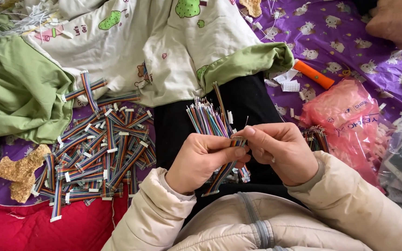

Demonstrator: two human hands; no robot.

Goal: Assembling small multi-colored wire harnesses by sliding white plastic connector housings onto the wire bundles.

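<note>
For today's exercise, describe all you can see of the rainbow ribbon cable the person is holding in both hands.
The short flat rainbow-striped ribbon cable is made of many thin coloured wires side by side. It runs slanted from lower left to upper right over the black lap. The left hand grips its middle, while the right hand pinches its upper end, where a small pale connector sits. Its lower end hangs free.

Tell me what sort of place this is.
Probably a home, with piecework done on a bed: printed bedding and a purple cartoon sheet lie under a pile of rainbow ribbon cables, and both hands hold one cable.
</note>
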